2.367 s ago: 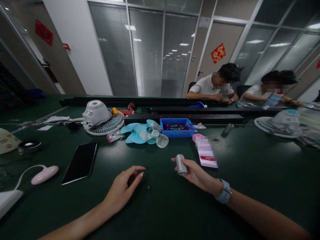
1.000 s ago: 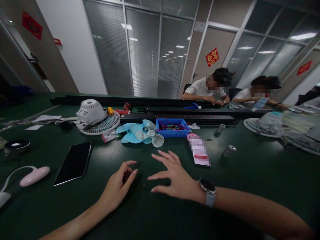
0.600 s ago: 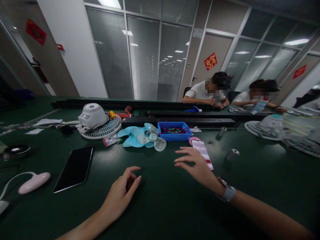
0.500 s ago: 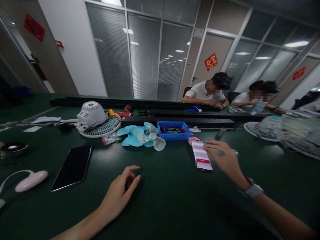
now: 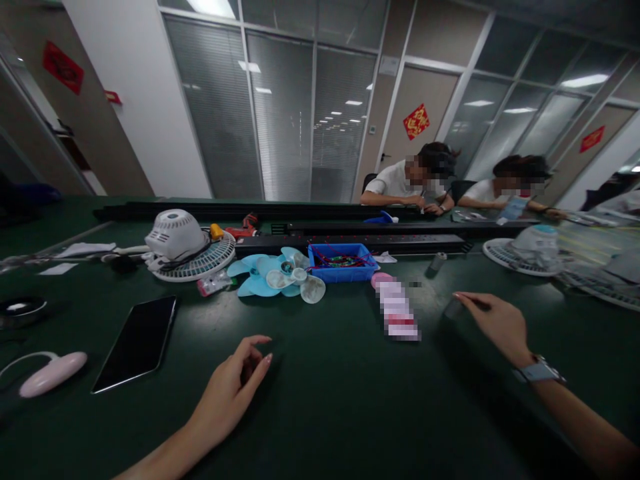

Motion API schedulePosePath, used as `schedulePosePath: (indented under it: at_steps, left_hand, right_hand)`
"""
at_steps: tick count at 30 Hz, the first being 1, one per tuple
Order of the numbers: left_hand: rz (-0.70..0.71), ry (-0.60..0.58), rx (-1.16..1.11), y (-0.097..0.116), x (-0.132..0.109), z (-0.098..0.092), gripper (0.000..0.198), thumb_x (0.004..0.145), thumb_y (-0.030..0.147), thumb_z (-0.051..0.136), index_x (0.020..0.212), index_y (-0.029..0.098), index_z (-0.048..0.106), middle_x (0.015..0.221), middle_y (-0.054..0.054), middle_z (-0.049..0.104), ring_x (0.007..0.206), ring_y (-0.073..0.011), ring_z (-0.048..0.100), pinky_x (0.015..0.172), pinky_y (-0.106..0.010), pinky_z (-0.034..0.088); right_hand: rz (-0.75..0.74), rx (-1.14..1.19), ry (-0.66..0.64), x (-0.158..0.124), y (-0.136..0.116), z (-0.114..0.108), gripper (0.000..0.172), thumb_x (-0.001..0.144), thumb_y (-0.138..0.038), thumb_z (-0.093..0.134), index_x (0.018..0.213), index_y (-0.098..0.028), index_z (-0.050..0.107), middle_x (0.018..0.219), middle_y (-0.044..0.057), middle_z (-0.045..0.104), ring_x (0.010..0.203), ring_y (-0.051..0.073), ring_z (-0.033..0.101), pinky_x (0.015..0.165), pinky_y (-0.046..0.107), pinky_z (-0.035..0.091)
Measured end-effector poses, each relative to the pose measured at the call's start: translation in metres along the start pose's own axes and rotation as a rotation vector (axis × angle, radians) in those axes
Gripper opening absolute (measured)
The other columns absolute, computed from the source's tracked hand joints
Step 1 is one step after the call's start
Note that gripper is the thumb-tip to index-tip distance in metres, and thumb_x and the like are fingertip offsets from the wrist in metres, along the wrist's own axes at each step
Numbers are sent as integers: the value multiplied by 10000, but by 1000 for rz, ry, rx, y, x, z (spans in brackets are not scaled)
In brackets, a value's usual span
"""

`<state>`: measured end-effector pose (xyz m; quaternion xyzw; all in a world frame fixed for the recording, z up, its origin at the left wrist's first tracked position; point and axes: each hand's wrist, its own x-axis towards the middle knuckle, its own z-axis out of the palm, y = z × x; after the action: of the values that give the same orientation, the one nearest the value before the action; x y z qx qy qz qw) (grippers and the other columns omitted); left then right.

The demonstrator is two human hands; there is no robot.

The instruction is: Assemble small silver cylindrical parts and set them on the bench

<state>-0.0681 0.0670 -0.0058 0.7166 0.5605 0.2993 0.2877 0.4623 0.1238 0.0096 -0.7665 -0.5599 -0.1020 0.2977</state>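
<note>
My left hand hovers or rests over the near table, fingers loosely curled, thumb and index apart, holding nothing. Between the fingertips of my right hand is a small grey cylinder, dim and partly blurred, low over the table. Left of that hand lies a phone with a bright screen, blurred out, on a round pink piece. A similar grey cylinder stands farther back. Blue and clear fan blades lie in the middle, beside a blue bin containing wires and circuit boards.
At the left are a tablet, a pale pink oval device and a white fan head on its grille. Another fan head sits at the right. Black rails run across behind, with two people seated beyond.
My right hand has moved right, away from the phone, and the grey cylinder now shows clear of its fingertips. The left hand keeps its pose. The view has shifted slightly.
</note>
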Motion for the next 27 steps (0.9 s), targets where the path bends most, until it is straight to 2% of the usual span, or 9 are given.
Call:
schedulePosePath:
  at_steps: [8, 14, 20, 23, 27]
  left_hand:
    - [-12, -32, 3, -1, 1, 0, 406, 933, 496, 423, 1238, 239, 497, 872, -18, 649, 726, -184, 618, 635, -293, 493]
    - [-19, -23, 8, -2, 0, 1, 415, 929, 506, 417, 1234, 237, 498, 870, -14, 647, 711, -182, 612, 637, -296, 486]
    - [-18, -39, 6, -5, 1, 1, 413, 933, 508, 407, 1243, 245, 477, 885, -13, 638, 724, -185, 609, 645, -302, 480]
    - [-6, -47, 18, -6, 2, 1, 403, 938, 498, 407, 1245, 244, 470, 884, -14, 635, 729, -186, 605, 652, -304, 477]
    - [16, -42, 28, -7, 2, 3, 402, 940, 488, 411, 1247, 235, 467, 896, -19, 637, 737, -188, 607, 654, -307, 474]
  right_hand:
    - [11, -27, 26, -3, 2, 2, 467, 851, -576, 486, 1001, -228, 759, 917, 129, 738, 710, 264, 618, 584, 338, 384]
    - [71, -102, 49, -2, 5, 10, 446, 868, -547, 455, 1052, -246, 729, 864, 88, 734, 720, 247, 637, 583, 313, 392]
    - [105, -124, -19, -7, 4, 10, 452, 895, -564, 403, 1102, -303, 709, 929, 63, 739, 794, 270, 660, 597, 329, 418]
    - [79, -51, -33, -13, 3, 14, 471, 848, -600, 478, 1164, -300, 657, 913, 64, 740, 805, 274, 679, 635, 338, 463]
    - [4, 46, -18, -17, 8, 23, 606, 769, -597, 581, 1247, -224, 585, 874, 92, 731, 789, 286, 698, 664, 366, 513]
